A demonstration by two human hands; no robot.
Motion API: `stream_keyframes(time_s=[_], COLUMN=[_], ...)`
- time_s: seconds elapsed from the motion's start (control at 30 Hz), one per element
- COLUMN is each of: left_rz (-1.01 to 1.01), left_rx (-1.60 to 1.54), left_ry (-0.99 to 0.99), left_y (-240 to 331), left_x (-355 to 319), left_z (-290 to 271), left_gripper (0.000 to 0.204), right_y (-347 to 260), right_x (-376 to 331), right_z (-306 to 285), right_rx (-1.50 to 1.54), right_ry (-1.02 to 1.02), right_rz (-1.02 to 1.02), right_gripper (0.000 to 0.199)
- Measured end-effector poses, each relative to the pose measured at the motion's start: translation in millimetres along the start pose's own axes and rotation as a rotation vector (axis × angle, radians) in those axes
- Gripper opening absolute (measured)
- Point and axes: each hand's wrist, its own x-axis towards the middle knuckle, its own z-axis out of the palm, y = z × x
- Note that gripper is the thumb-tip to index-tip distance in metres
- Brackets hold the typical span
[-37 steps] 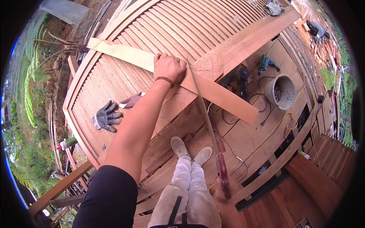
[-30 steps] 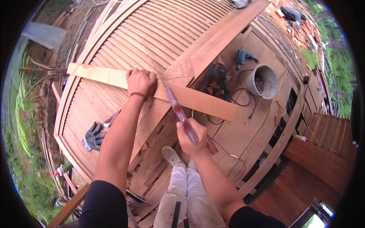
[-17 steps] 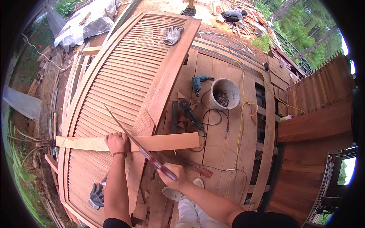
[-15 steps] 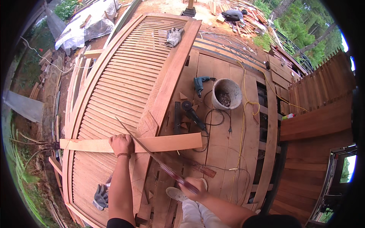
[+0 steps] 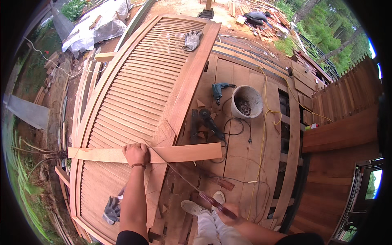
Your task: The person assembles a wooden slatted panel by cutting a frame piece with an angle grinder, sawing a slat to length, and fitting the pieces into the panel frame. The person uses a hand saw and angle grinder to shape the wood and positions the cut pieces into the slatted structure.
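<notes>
A long, pale wooden board lies crosswise over a slatted wooden panel. My left hand is closed over the board and bears on it left of its middle. My right hand is wrapped round the dark reddish handle of a handsaw, low and right of the board. The saw's thin blade runs up and left, crossing the board just right of my left hand. How deep the blade sits in the wood I cannot tell.
A plank deck carries a teal drill, a grey bucket, a black angle grinder and loose cords. Grey work gloves lie on the panel, one glove far and another glove near. My shoes stand by the panel's edge.
The saw has drawn back toward the lower right with my right hand, so less blade reaches past the board. My left hand stays on the board. The whole view has shifted slightly.
</notes>
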Motion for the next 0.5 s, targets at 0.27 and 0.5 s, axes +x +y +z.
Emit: stream_keyframes(time_s=[0.27,0.5], left_rz=[0.022,-0.027], left_rx=[0.014,-0.012], left_ry=[0.019,-0.034], left_y=[4,5], left_x=[4,0], left_z=[6,-7], left_gripper=[0.042,0.041], right_y=[2,-9], right_x=[113,-10], right_z=[68,-21], right_rx=[0.068,-0.128], right_ry=[0.033,-0.049], right_rz=[-0.042,-0.040], right_gripper=[0.009,0.004])
